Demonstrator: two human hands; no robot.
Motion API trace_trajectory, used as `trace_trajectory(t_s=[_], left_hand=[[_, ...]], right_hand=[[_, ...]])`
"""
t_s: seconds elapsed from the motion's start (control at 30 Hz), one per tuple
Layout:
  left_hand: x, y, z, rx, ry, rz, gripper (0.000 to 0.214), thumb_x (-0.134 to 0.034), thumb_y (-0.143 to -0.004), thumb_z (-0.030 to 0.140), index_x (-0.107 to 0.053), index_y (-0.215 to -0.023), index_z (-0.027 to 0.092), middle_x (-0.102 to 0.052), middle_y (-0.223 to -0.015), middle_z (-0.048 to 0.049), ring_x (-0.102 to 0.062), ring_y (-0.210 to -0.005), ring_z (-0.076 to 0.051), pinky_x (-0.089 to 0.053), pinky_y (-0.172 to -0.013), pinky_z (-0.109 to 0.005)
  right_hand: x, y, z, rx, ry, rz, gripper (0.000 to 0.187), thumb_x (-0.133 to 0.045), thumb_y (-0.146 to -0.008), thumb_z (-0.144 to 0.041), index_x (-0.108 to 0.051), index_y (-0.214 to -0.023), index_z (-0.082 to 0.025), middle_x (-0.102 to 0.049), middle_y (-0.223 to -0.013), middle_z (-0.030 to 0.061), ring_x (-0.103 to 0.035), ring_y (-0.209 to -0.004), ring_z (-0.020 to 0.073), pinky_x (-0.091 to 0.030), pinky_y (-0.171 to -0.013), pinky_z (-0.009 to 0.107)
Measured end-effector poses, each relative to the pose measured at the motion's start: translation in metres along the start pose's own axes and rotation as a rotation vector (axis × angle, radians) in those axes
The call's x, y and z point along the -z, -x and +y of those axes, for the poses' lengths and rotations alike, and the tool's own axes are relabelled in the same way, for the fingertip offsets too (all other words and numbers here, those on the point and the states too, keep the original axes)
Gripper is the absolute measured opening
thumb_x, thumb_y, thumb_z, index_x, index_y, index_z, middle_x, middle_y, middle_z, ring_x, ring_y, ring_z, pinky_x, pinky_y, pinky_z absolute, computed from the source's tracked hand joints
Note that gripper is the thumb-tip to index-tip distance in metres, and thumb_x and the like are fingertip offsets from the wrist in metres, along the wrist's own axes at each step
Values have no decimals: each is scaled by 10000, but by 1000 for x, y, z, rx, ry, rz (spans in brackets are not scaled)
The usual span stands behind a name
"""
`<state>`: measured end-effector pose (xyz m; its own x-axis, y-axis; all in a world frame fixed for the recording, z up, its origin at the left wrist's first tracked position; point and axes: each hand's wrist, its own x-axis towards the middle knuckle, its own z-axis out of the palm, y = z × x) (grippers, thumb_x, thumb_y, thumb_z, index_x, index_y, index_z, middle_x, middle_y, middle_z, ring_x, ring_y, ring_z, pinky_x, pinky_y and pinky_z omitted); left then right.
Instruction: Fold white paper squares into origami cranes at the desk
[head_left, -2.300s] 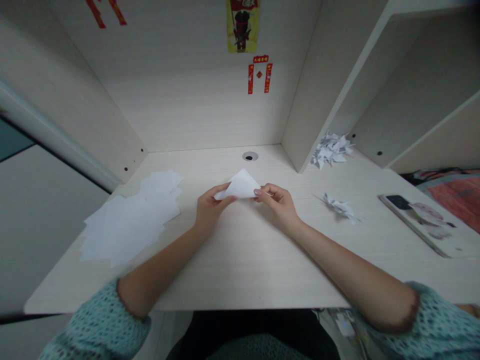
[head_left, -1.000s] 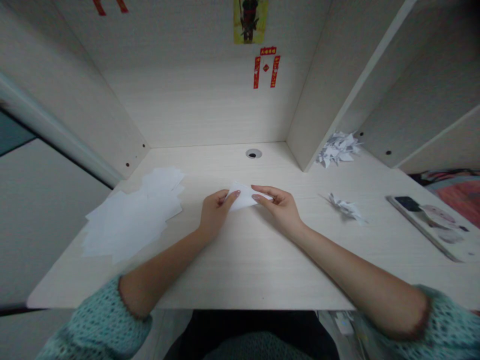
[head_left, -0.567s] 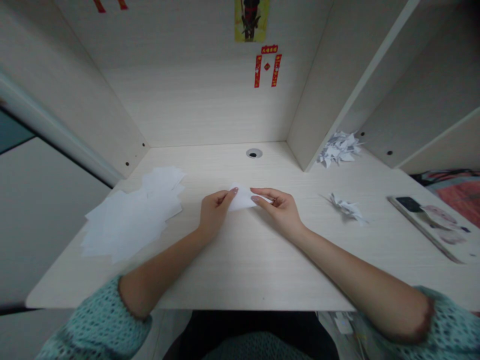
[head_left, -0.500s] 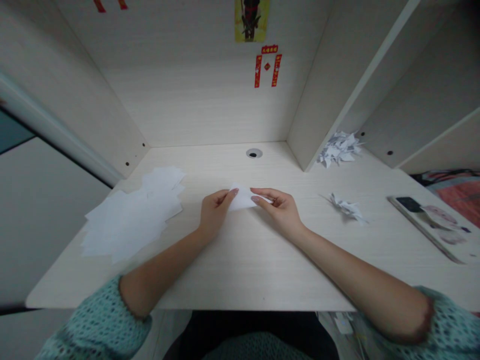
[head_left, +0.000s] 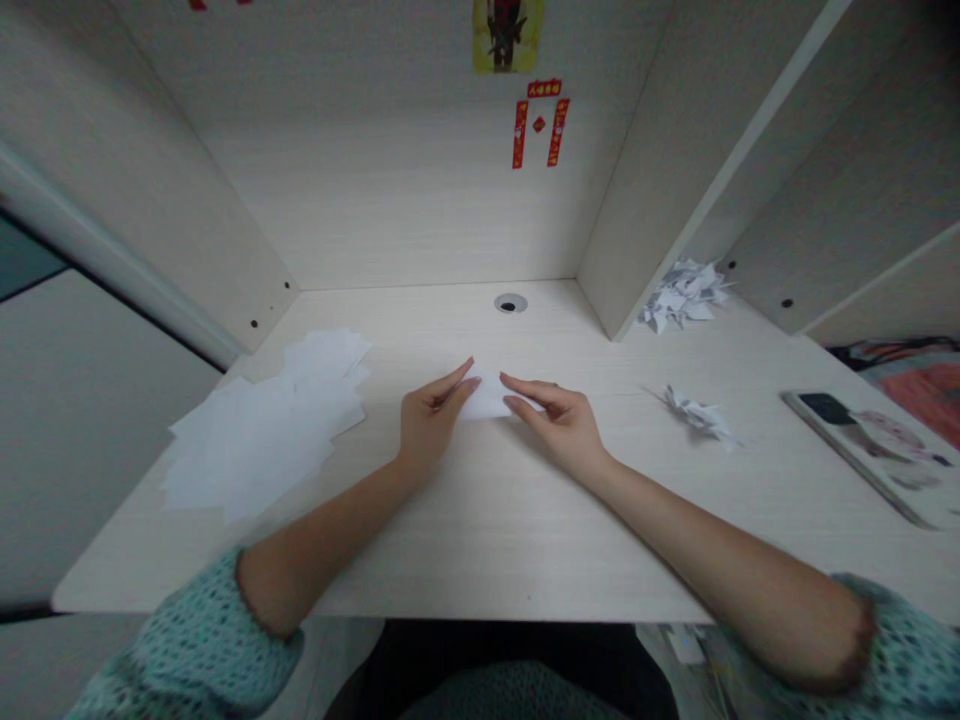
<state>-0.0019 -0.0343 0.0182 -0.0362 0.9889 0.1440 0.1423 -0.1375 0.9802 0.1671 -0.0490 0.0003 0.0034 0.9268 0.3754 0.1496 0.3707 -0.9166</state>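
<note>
A small white sheet of paper (head_left: pixel 485 396) is held between my two hands, just above or on the middle of the desk. My left hand (head_left: pixel 431 415) grips its left part, with the thumb on the near face and the index finger stretched along behind. At the other end, my right hand (head_left: pixel 559 415) pinches the sheet between thumb and fingers. Part of the sheet is hidden by my fingers, so its folds cannot be made out. To the left of my left hand lies a spread pile of white paper sheets (head_left: pixel 262 430).
A folded paper piece (head_left: pixel 697 415) lies right of my right hand. Behind it, a heap of folded paper pieces (head_left: pixel 684 293) sits beside the upright panel (head_left: pixel 675 180). A phone (head_left: pixel 874 450) rests at the far right. A cable hole (head_left: pixel 511 303) is at the desk's back.
My left index finger has straightened and now points up past the thumb. The right hand keeps its hold on the paper. The view has shifted slightly.
</note>
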Motion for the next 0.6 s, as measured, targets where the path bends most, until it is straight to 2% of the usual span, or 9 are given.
trace_trajectory(t_s=[0.1,0.27,0.37,0.5,0.6], left_hand=[[1,0,-1,-18,-19,1,398,-648,-737,407,-654,-1107,260,-697,-1079,2,-637,-931,-170,-468,-860,-295],[1,1,0,10,-76,-17,425,-642,-737,424,-642,-1128,257,-705,-1056,5,-642,-923,-180,-489,-805,-291],[0,2,2,4,-79,-8,421,-651,-730,423,-652,-1116,255,-703,-1061,-2,-641,-922,-179,-492,-779,-276],[0,2,2,-10,-59,18,425,-685,-702,408,-669,-1093,240,-722,-991,-16,-652,-826,-159,-495,-711,-251],[0,2,3,-18,-75,35,408,-688,-701,404,-681,-1069,228,-727,-974,-18,-653,-836,-169,-501,-757,-275]], right_hand=[[-1,0,1,-12,-10,6,245,-666,-762,-285,-706,-1004,-283,-714,-1033,32,-660,-947,212,-506,-890,388],[-3,0,2,-67,-88,26,284,-705,-725,-306,-706,-1003,-248,-700,-1075,41,-652,-996,210,-496,-946,381],[-4,1,2,-52,-67,38,282,-699,-732,-311,-704,-1009,-255,-695,-1087,37,-647,-1012,215,-495,-950,385],[-3,2,2,-33,-19,59,245,-686,-747,-312,-714,-988,-271,-705,-1058,36,-653,-990,227,-502,-923,398],[-2,2,1,-33,-17,59,248,-681,-751,-318,-713,-994,-276,-705,-1058,35,-653,-985,232,-503,-912,398]])
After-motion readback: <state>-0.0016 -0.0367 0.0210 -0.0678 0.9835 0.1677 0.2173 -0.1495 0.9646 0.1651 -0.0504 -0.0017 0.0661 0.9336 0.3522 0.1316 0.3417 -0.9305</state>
